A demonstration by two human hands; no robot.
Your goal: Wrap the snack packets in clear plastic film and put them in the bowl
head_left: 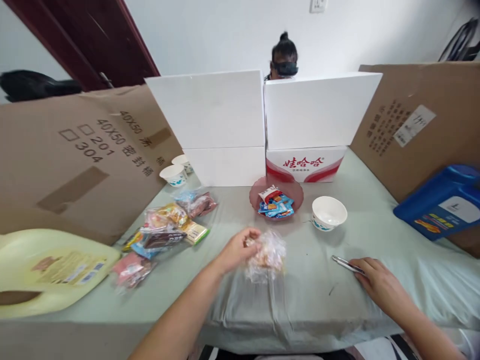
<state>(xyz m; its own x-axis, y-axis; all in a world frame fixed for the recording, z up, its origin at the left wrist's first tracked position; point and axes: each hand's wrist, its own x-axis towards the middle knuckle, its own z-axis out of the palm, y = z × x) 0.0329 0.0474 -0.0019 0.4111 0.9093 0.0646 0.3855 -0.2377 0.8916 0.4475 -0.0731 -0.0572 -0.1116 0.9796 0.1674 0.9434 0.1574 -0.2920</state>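
Obliquely, the slim metal tool (348, 265) points forward-left, lengthwise from the right hand (379, 284).

1 head camera looks forward and down over the table (228, 212).

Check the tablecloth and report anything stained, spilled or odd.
One small oddity: a dark mark on the pale green tablecloth, left of the right hand. It stands out against plain fabric; whether stain or scrap, I cannot tell. Nothing looks spilled.

Plain room: door (92, 45), wall socket (318, 5)
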